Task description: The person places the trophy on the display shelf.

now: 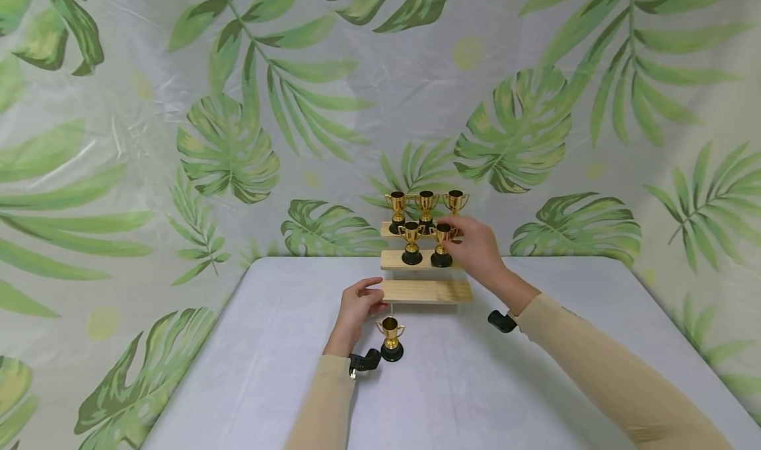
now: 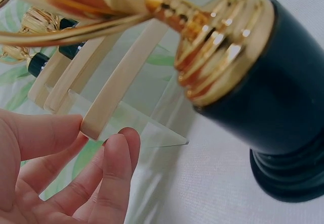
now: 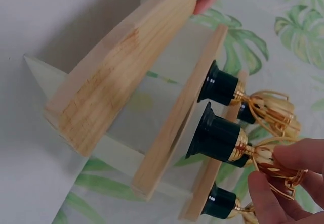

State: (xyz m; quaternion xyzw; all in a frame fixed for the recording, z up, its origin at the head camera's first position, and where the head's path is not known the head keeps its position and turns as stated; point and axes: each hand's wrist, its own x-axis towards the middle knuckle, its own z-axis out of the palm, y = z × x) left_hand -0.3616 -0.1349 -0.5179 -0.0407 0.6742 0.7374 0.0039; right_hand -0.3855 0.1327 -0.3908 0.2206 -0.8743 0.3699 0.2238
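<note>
My right hand (image 1: pixel 475 246) pinches a small gold trophy cup (image 3: pixel 268 166) by its bowl and handle. This cup's black base stands on the middle wooden shelf, beside another trophy cup (image 1: pixel 411 242). With its fingertips, my left hand (image 1: pixel 359 308) touches the left end of the lowest shelf (image 1: pixel 425 291); the fingers are relaxed and partly spread in the left wrist view. A single trophy cup (image 1: pixel 391 337) stands on the table just right of the left wrist, looming large in the left wrist view.
The three-step display stand has wooden shelves on clear side supports (image 2: pixel 152 128). Three trophy cups (image 1: pixel 426 205) line the top shelf. A white cloth covers the table (image 1: pixel 267 371), and a leaf-patterned sheet (image 1: pixel 321 139) hangs behind.
</note>
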